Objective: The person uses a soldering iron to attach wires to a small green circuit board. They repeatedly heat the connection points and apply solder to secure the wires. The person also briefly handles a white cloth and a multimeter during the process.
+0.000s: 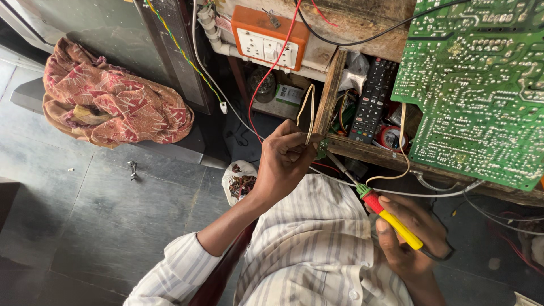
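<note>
We see the left hand (286,158) pinching a small green circuit piece (322,148) with a looped pale wire (306,110) (beside the rough wooden worktop (368,153)), while the right hand (411,241) grips a slim yellow-handled soldering iron (377,204), its metal tip at that piece.

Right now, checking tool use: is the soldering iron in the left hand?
No, the right hand grips the soldering iron; the left hand pinches a small green board.

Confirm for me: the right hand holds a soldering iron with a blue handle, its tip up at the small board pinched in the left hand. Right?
Not quite. The head view shows the soldering iron in the right hand has a yellow handle with a red and green collar, not blue. Its tip does reach up to the small board pinched in the left hand.
</note>
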